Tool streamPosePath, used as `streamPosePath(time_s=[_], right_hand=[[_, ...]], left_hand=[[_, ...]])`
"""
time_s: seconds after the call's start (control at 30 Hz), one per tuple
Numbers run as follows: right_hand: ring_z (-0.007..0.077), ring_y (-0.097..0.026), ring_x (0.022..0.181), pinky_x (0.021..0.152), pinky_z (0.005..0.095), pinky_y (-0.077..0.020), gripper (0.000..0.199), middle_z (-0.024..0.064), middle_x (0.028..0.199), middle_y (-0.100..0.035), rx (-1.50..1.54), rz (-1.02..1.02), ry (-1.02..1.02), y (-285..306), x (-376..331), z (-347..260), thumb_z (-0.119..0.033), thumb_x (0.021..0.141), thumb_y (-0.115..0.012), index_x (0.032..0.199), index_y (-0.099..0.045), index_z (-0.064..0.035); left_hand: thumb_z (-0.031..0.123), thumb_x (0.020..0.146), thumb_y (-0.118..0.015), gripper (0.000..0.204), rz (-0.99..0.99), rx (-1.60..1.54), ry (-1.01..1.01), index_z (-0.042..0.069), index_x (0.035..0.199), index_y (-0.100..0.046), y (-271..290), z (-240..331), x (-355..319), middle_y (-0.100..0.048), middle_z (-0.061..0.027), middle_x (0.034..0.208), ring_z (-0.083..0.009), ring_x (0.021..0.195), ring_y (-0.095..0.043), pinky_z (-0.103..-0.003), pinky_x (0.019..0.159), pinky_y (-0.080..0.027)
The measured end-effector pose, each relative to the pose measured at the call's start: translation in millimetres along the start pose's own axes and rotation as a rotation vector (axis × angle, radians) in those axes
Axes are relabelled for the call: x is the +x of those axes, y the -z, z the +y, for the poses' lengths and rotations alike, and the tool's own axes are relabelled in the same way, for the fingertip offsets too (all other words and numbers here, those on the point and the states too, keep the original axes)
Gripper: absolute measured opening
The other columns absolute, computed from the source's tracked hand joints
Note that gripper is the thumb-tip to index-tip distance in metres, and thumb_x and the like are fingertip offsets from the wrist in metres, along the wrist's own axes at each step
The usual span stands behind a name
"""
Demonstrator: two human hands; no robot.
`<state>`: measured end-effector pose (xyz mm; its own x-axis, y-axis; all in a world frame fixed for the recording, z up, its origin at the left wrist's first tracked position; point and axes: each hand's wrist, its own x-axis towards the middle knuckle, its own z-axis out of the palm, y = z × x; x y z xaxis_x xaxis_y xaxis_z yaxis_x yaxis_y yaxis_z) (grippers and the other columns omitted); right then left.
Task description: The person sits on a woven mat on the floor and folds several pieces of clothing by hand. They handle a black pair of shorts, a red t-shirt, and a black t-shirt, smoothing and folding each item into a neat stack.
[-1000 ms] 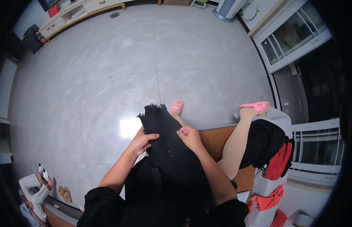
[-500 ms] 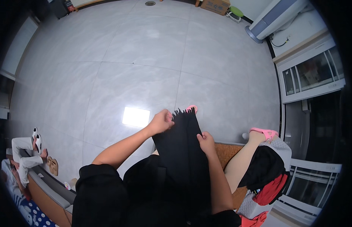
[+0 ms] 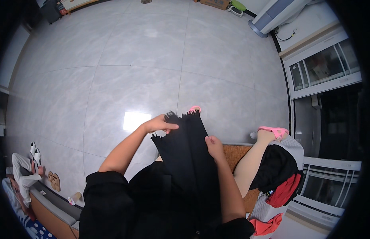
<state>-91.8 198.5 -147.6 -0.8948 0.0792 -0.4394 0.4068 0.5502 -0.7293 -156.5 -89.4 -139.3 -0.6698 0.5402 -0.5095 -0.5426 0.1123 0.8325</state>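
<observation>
Left hand [image 3: 158, 124] first: thumb laid over the top, fingers tucked under, pinching a black cloth [image 3: 184, 147] close by its fringed end. Across from it, slightly nearer the body, the right hand [image 3: 215, 149] has the side edge nipped between thumb and curled fingers. So the cloth lies squarely between the two, spanning the gap, its main fringe [image 3: 189, 114] pointing away just beyond both hands. More fringe dangles right below the left hand, so we have layers here! From the hands it runs back toward the lap and melts into black clothing; where it ends, I cannot tell.

Just past the fringe, a pink slipper [image 3: 196, 108] peeks out on the grey tiled floor [image 3: 133, 87]. Over to the right of the right hand, a brown seat mat [image 3: 237, 154], then a bent leg [image 3: 252, 161] with a second pink slipper [image 3: 275, 132] on its foot. Farther right, a black garment [image 3: 275, 167] in a heap, red cloth [image 3: 283, 194] beside it, and coral fabric [image 3: 268, 225] nearer the body.

Well left of the left hand, tan slippers [image 3: 54, 181] and a seated person in white trousers [image 3: 22, 167]. Far ahead and right, a grey-and-white appliance [image 3: 274, 18] and a green-topped stool [image 3: 238, 6].
</observation>
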Motion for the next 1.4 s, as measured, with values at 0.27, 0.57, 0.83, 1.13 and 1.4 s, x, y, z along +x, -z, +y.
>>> streamPosePath(time_s=[0.27,0.57,0.83,1.13,1.4], right_hand=[[0.0187,-0.057,0.065,0.061,0.0310,-0.0448,0.024,0.0112,0.069,-0.058,0.034,-0.047,0.124,4.2,-0.1,-36.1,-0.023,0.088,-0.054,0.087,-0.058,0.0005],[0.0190,-0.053,0.058,0.057,0.0297,-0.0433,0.021,0.0120,0.068,-0.058,0.333,-0.003,-0.034,-24.3,-0.8,-14.3,-0.019,0.085,-0.058,0.088,-0.057,0.0016],[0.0272,-0.059,0.066,0.059,0.0333,-0.0468,0.014,0.0116,0.076,-0.055,-0.277,-0.154,0.366,14.7,-119.3,-106.8,-0.015,0.080,-0.060,0.079,-0.053,-0.0038],[0.0216,-0.055,0.064,0.056,0.0315,-0.0476,0.006,0.0087,0.075,-0.046,-0.489,-0.097,0.698,-42.0,-201.4,-26.4,-0.006,0.076,-0.055,0.082,-0.051,-0.0035],[0.0278,-0.050,0.097,0.087,0.0427,-0.0391,0.029,0.0107,0.102,-0.051,-0.327,0.174,0.611,-36.3,-188.8,-50.3,-0.015,0.078,-0.060,0.105,-0.055,-0.0062]], left_hand=[[0.030,0.079,-0.069,0.033,0.043,0.049,0.129,0.005,0.064,-0.053,44.1,-14.7,-68.0,-0.049,0.0004,0.051,-0.0070,0.044,-0.044,-0.023,0.045,-0.034],[0.021,0.081,-0.067,0.017,0.566,-0.359,-0.039,0.004,0.084,-0.065,4.9,-72.6,-54.4,-0.063,-0.0001,0.075,-0.0081,0.062,-0.057,-0.021,0.056,-0.045],[0.015,0.080,-0.067,0.013,0.480,-0.171,0.024,0.004,0.084,-0.062,22.5,-42.7,-52.8,-0.063,-0.0008,0.077,-0.0081,0.067,-0.057,-0.025,0.065,-0.047],[0.011,0.081,-0.065,0.027,0.683,-0.319,0.080,0.007,0.104,-0.052,11.0,-91.7,-40.4,-0.058,-0.0068,0.091,-0.0153,0.080,-0.058,-0.032,0.067,-0.050],[0.072,0.073,-0.048,0.082,0.059,-0.604,0.574,0.006,0.122,-0.047,-26.7,-161.7,-76.1,-0.050,-0.0117,0.119,-0.0220,0.105,-0.052,-0.037,0.087,-0.043]])
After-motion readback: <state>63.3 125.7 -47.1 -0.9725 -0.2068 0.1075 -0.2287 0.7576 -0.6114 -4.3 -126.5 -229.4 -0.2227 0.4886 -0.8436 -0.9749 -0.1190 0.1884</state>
